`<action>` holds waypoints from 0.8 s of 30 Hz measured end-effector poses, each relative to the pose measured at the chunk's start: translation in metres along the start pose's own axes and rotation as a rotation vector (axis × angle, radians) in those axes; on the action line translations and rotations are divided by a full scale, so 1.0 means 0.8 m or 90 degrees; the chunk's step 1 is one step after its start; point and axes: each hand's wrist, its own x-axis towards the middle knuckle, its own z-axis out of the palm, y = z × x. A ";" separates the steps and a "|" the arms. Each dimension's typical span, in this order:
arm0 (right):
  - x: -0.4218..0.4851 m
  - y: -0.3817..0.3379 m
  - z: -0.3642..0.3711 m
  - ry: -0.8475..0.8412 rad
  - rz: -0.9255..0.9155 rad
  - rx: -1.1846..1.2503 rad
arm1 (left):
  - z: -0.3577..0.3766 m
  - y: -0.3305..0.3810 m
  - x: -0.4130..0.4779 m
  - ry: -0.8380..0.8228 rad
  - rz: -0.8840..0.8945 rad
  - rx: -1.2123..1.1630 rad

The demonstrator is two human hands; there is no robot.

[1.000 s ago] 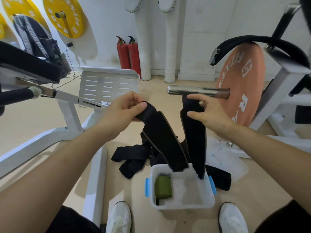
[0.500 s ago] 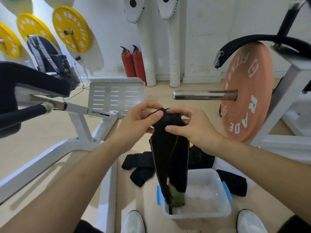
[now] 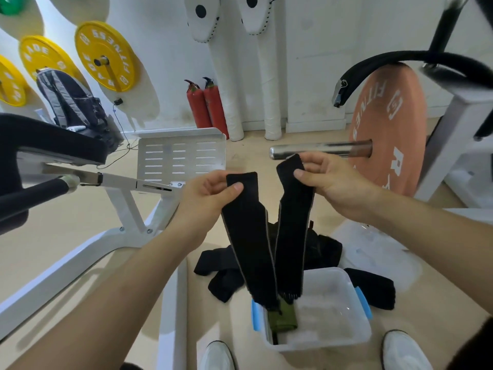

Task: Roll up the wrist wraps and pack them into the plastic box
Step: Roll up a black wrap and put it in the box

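My left hand (image 3: 206,194) pinches the top end of one black wrist wrap (image 3: 248,241). My right hand (image 3: 330,182) pinches the top end of a second black wrist wrap (image 3: 292,228). Both wraps hang down in a V, and their lower ends reach over the clear plastic box (image 3: 344,335) with blue clips on the floor. A rolled green wrap (image 3: 282,320) lies in the box's left side. More black wraps (image 3: 224,271) lie in a heap on the floor behind the box, and one black wrap (image 3: 373,288) lies to its right.
A white gym machine frame (image 3: 170,303) runs along the floor at my left, with a perforated white footplate (image 3: 181,156) behind. A barbell sleeve (image 3: 317,150) with an orange weight plate (image 3: 389,129) stands right. The clear lid (image 3: 381,252) lies beyond the box. My white shoes (image 3: 217,356) flank the box.
My hands, close together on the wraps half a second ago, have moved apart. The two black wraps now hang separately, one from each hand.
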 end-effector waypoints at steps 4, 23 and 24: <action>0.000 -0.001 -0.009 -0.069 0.006 0.031 | 0.010 -0.001 0.003 -0.041 -0.009 -0.015; -0.018 -0.005 0.016 -0.194 -0.039 0.007 | 0.031 0.024 -0.004 -0.161 0.234 0.201; -0.019 -0.006 0.017 -0.201 -0.040 -0.003 | 0.031 0.025 -0.006 -0.160 0.250 0.230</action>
